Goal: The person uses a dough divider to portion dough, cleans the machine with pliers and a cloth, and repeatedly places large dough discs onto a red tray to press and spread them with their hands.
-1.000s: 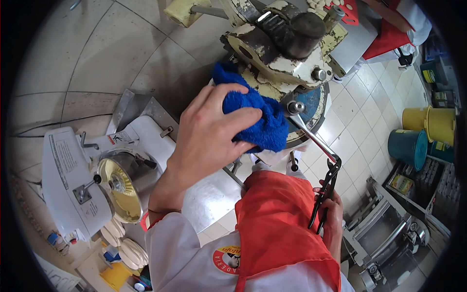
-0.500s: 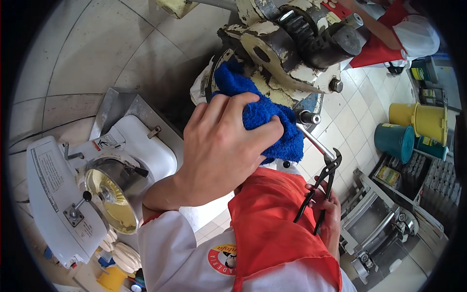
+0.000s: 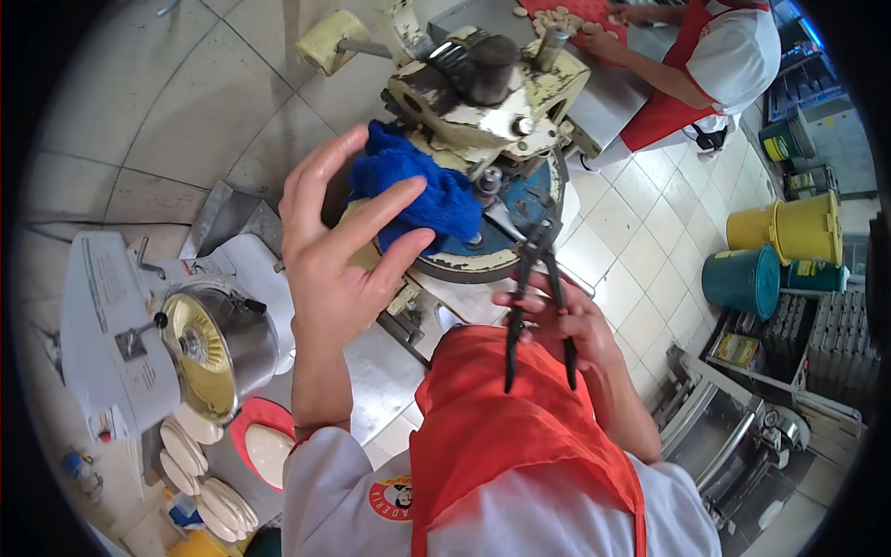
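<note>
My left hand (image 3: 336, 265) has its fingers spread over a bunched blue cloth (image 3: 413, 190), which lies on the round blue base of a worn cream machine (image 3: 473, 121). Some fingertips touch or nearly touch the cloth, without a closed grip. In my right hand (image 3: 580, 325) are black adjustable pliers (image 3: 534, 269), handles spread and pointing back towards my red apron. The jaws are up beside a silver lever (image 3: 504, 221) on the machine's base; whether they touch it I cannot tell. Next to the lever stands a short metal post (image 3: 488, 183).
A white mixer (image 3: 121, 343) with a metal bowl (image 3: 243, 339) stands at the left, above pale dough pieces (image 3: 223, 509). A co-worker in a red apron (image 3: 664, 84) handles small dough pieces at the far right. Yellow buckets (image 3: 807, 227) and a teal bucket (image 3: 742, 281) stand at right.
My view has shifted, so the machine shows farther off. My left hand's fingers have loosened and spread from the cloth. The pliers have come nearer the machine's base, with my right hand.
</note>
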### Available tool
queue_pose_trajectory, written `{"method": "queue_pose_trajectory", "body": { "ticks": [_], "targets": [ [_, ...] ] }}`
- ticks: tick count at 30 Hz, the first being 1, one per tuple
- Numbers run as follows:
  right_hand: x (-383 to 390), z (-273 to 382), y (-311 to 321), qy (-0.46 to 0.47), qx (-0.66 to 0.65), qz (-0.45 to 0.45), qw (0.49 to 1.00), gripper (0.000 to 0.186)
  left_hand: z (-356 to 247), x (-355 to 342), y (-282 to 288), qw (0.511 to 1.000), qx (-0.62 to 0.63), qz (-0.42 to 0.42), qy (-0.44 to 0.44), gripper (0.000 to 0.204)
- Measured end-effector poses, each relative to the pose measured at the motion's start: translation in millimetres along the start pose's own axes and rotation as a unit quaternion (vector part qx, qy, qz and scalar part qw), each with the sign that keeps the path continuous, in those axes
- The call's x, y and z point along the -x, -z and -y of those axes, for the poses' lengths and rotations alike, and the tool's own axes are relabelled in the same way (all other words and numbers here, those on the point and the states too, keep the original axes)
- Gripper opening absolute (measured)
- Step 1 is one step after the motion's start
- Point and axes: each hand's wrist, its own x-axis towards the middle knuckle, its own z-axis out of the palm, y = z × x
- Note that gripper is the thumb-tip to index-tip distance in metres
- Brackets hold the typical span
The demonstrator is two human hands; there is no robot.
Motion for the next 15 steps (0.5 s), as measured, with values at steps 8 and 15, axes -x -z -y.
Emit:
{"method": "queue_pose_trajectory", "body": {
  "ticks": [8,15],
  "targets": [
    [-40,17,14,-0.084,-0.039,0.137,0.986,0.074,-66,-22,-32,0.980,-0.187,0.060,0.010,0.030],
    [-46,9,10,-0.119,-0.028,0.136,0.983,0.025,-53,-53,-71,0.928,-0.240,0.285,-0.010,0.023]
  ]
}}
